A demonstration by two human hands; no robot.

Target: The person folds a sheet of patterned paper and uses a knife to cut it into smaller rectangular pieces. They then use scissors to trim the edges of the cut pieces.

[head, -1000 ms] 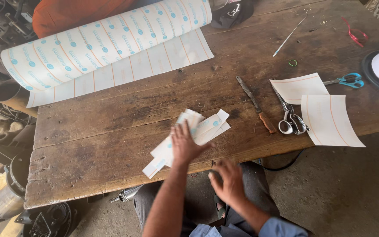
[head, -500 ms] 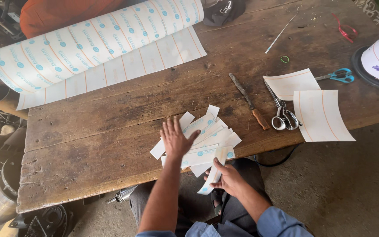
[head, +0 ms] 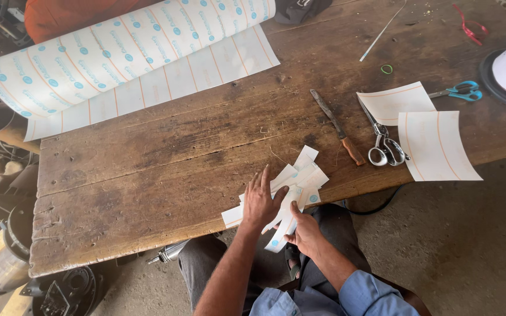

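At the near edge of the wooden table [head: 147, 175] the left hand [head: 260, 202] lies flat, fingers spread, on a pile of cut paper strips [head: 300, 178] — it presses them down and closes on nothing. The right hand [head: 304, 229], just below the table edge, pinches one strip of this pile between thumb and fingers; the strip hangs partly over the edge. The strips are white with blue dots and lie fanned, not squared.

To do this gathering well, I think the flat palm should keep an even pressure so the lower strips do not slide, while the other hand draws each strip in line with the rest.

A little farther and to the right lie a knife with a wooden handle [head: 339, 127] and large steel scissors [head: 383, 144], and the scissors rest partly on two cut sheets with orange lines [head: 434, 143]. Beyond them are small blue-handled scissors [head: 461, 91] and a green rubber ring [head: 387, 69]. At the far left lies a big roll of the printed paper [head: 118, 50], partly unrolled — well apart from the hands.
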